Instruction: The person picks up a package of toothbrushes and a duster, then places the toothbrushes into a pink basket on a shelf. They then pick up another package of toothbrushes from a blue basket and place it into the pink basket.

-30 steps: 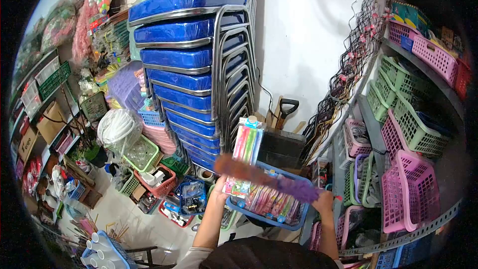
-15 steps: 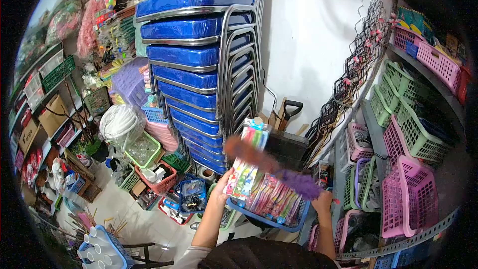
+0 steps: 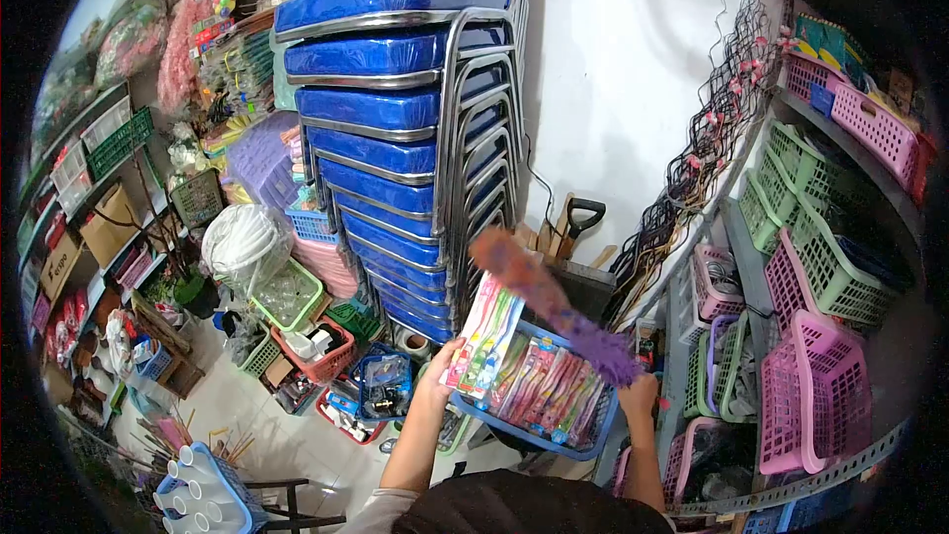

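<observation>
My left hand [image 3: 453,361] is closed on a colourful flat packet [image 3: 484,331] of what look like toothbrushes, tilted over the left end of a blue basket [image 3: 583,453]. Inside the basket stand several similar pink and multicoloured packets [image 3: 549,391]. In my right hand [image 3: 640,398], at the basket's right side, is a fluffy duster [image 3: 563,311], orange at the far end and purple near the hand. The duster slants up and left above the basket, its tip passing in front of the packet's top. The duster's handle is mostly hidden by my fingers.
A tall stack of blue chairs [image 3: 371,109] stands ahead. Shelves at right carry pink baskets [image 3: 813,391] and green baskets [image 3: 840,257]. A black-handled tool [image 3: 586,213] leans by the white wall. Several filled baskets, including a red one [image 3: 321,351], cover the floor at left.
The duster has shifted right and slightly up, and shows less blur. The packet in my left hand leans a little more, with its top edge now behind the duster.
</observation>
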The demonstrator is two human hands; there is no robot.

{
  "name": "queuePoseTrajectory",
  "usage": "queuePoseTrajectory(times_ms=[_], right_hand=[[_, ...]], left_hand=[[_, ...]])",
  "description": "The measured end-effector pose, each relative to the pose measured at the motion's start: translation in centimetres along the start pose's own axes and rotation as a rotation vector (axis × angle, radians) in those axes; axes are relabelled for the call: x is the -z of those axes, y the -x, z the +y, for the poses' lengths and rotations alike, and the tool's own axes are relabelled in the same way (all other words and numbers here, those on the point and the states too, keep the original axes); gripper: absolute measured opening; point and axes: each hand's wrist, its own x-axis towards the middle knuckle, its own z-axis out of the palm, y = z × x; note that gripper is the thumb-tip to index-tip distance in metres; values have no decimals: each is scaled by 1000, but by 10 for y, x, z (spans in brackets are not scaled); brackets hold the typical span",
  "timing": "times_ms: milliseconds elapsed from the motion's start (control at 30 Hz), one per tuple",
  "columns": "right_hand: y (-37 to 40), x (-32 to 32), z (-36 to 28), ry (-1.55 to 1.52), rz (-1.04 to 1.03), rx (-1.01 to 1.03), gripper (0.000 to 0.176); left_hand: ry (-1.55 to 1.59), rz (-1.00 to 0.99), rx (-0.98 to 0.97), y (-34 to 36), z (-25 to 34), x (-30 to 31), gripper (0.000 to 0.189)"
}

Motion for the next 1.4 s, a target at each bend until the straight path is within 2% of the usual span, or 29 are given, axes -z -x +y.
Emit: queuePoseTrajectory(times_ms=[33,100,133,167,200,233,267,300,333,367,400,467,500,567,600,667,700,800,833,900,933,1000,1033,1133,1167,1200,1267,1333,1400], right_hand=[[1,7,-6,-20,-75,39,18],[3,10,-6,-41,-150,79,19],[7,7,0,-55,-158,222,20],[10,4,5,-68,-166,365,21],[13,1,8,-69,-166,366,21],[15,-2,11,-1,-152,305,21],[17,-3,12,67,-137,244,21],[13,1,3,67,-138,243,21],[4,7,-13,-20,-95,104,20],[0,11,-21,-105,-51,-36,19],[0,8,-17,-104,-50,-38,19],[-1,-4,-4,-65,-10,-71,17],[0,-6,1,-65,-10,-71,17],[8,-10,9,-97,-112,29,20],[13,-11,10,-96,-111,30,20],[25,-13,13,-43,-269,253,21],[30,-15,11,-43,-269,253,21],[43,-21,6,-159,-308,345,24],[47,-25,7,-142,-310,356,24],[48,-23,5,-125,-311,365,23],[44,-14,-5,-141,-311,342,24],[43,-10,-9,-156,-310,320,25],[45,-12,-7,-159,-274,326,26],[43,-4,-6,-142,-271,334,29],[41,0,-5,-121,-304,338,31],[41,0,-1,-122,-305,337,31],[38,-1,9,-50,-252,354,28],[27,19,-8,-14,-250,356,29],[22,26,-15,22,-247,358,31]], left_hand=[[0,0,-2,0,-1,4,42],[154,-70,-189,-4,-3,13,40],[182,-469,-5,-5,7,13,42],[77,-158,-39,-3,4,14,41],[-27,153,-71,6,3,-19,41],[127,-14,80,4,10,16,38],[90,-45,-170,-15,1,72,40],[192,-170,-84,-13,1,58,42],[292,-296,4,-7,1,28,45],[44,-139,3,8,0,-14,51],[150,-205,59,5,1,-14,53],[258,-63,102,4,-3,-17,57],[257,-63,101,5,-2,-25,57],[329,-265,124,5,-2,-34,57],[232,-442,123,-5,3,-29,57],[84,-44,-171,-10,-4,-16,56],[84,-45,-171,-7,-5,-22,56],[329,-354,13,12,-5,-56,58],[330,-354,14,10,-5,-49,58],[-26,-114,-174,2,-4,-16,51],[-26,-114,-173,-4,-1,5,51],[-379,-336,-210,-15,4,39,41],[-413,-70,-194,-2,3,14,34],[-348,-60,-221,8,-3,-9,35],[-327,-20,-234,6,-5,-6,44],[-327,-19,-234,6,-3,-8,44],[-610,19,-252,6,4,-13,55],[-559,46,-174,12,4,-19,61],[-264,-36,-180,24,3,-45,62]])
